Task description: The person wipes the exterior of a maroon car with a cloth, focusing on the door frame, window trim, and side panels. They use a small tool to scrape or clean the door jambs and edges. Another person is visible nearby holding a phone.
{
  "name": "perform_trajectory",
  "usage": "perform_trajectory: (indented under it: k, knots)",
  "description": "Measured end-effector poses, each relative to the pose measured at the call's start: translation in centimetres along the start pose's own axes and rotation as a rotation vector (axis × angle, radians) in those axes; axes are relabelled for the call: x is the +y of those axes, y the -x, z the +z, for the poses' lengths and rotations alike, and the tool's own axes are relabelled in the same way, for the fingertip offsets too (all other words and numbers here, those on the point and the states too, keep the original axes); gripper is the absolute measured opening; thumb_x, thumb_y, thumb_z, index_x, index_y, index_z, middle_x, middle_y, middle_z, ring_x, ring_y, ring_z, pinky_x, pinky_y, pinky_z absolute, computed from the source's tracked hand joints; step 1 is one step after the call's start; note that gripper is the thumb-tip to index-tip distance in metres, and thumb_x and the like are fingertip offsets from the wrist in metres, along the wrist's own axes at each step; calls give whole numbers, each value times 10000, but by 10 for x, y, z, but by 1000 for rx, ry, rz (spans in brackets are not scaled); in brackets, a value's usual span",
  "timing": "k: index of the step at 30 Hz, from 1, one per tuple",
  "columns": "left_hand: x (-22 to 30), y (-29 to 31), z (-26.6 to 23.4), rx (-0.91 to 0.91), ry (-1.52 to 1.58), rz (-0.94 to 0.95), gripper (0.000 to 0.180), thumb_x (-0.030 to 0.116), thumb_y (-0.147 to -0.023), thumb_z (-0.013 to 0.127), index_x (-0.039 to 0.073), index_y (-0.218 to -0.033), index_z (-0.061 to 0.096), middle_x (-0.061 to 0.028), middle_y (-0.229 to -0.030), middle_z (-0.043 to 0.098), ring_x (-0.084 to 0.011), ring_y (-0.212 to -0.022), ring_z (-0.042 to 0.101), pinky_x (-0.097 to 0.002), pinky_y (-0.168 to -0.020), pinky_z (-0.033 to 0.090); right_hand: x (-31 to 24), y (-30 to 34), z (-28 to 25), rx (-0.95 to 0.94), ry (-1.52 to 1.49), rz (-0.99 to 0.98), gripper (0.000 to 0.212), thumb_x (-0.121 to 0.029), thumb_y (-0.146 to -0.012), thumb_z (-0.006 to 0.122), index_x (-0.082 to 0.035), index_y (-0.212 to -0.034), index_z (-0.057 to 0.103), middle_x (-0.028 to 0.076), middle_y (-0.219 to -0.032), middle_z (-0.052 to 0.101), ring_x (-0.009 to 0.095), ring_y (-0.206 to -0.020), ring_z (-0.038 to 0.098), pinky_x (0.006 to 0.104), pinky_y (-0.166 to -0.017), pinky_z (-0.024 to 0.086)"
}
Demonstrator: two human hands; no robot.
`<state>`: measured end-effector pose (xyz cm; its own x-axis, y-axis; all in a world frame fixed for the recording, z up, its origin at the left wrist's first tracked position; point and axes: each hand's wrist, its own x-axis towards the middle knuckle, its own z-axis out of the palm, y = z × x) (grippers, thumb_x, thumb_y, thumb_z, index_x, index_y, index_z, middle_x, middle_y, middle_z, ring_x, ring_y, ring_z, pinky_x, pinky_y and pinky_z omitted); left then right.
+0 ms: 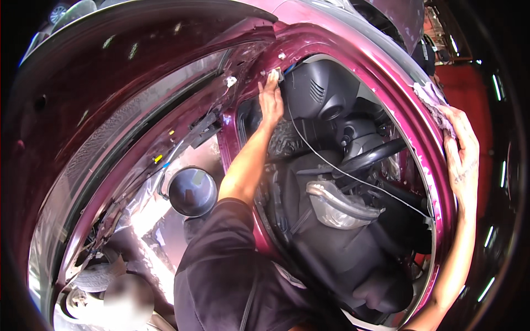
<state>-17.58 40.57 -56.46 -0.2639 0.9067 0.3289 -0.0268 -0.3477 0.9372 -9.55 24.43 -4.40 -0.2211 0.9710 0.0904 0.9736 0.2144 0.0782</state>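
My left hand (270,101) reaches up to the front corner of a dark red car's door opening. Its fingers are closed together at the painted door pillar (251,83), against a small dark piece too small to name. On the far right, my right hand (461,149) grips a crumpled greyish-purple cloth (432,101). That cloth lies against the car's roof edge (406,91) above the door opening. A thin pale cord (326,159) hangs loosely across the opening, from near my left hand to the right side of the frame.
Inside the car are a steering wheel (381,156), black seats (331,251) and a loose headlight (339,208) on the seat. At left the car door (165,41) stands open. A black bucket (192,193) and a tyre (99,277) are on the floor.
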Motion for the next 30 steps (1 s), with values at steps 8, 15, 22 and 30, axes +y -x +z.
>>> perform_trajectory:
  k: [8,15,22,30]
  knots:
    - [-1,-21,-12,60,-105,-314,492,119,-932,467,-80,-1375,545,-315,-1257,633,-455,-1200,610,-461,-1061,469,3,1,-3,13,-103,-39,412,49,-872,490,27,-1261,626,156,-1159,632,260,-1133,616,319,-1033,431]
    - [40,-66,-1,-47,-92,-222,378,89,-942,495,-6,-1296,591,-335,-1149,626,-509,-1004,627,-550,-864,487,5,3,-1,28,-20,-47,426,73,-862,486,10,-1258,630,160,-1138,630,264,-1088,627,314,-997,446]
    - [16,-49,-1,-34,-175,-245,418,128,-1013,447,2,-1405,520,-287,-1342,581,-446,-1226,548,-560,-1056,399,4,0,0,28,-34,-66,418,73,-870,486,13,-1258,628,159,-1141,633,275,-1104,629,312,-1003,444]
    - [73,-51,-18,-34,-134,-107,357,132,-964,524,29,-1294,612,-325,-1061,668,-493,-1050,630,-549,-923,479,11,-4,0,17,-63,-77,384,41,-886,521,17,-1255,629,166,-1156,648,273,-1109,633,336,-1022,443]
